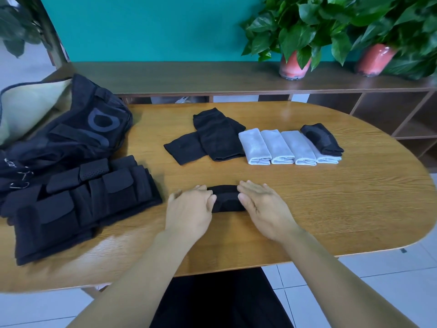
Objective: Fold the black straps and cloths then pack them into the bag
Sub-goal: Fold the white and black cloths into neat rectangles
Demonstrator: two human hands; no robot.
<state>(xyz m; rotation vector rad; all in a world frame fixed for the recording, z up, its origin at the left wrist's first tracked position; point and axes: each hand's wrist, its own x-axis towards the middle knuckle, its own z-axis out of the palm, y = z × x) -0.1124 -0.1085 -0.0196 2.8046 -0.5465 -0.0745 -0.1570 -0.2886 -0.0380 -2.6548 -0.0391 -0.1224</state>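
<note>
Small black cloth (226,199) lay flat on the table (331,209) near the front edge, already folded to a short pad. Left hand (189,209) pressed its left end, right hand (262,207) its right end. Both hands flat, fingers straight, nothing gripped, just pushing the fold down.

Handling, my read: thin knit, light, fully limp, no stiffness. It looked likely to spring open once released, so I'd pinch across the folded thickness at the near edge, thumb under and fingers over, and lift it as one stack. Not slippery, not fragile. Wood top looked smooth, so sliding it to the edge before pinching should work too.

All other positions relative to that cloth:
- Behind it: two black sleeves (208,138), overlapping, laid out longer, looked not fully folded.
- Behind and right: four white folded cloths (283,147) in a tight row, touching each other. A black folded piece (322,138) sat on the rightmost one.
- Left: stack of black straps (82,200), padded, bulkier, stiffer-looking than the cloth.
- Far left, behind the straps: black bag (78,129), mouth open, pale lining showing.

Judgement: folding was mostly done, packing not started. Nothing visibly in the bag, though its inside was hard to see.
</note>
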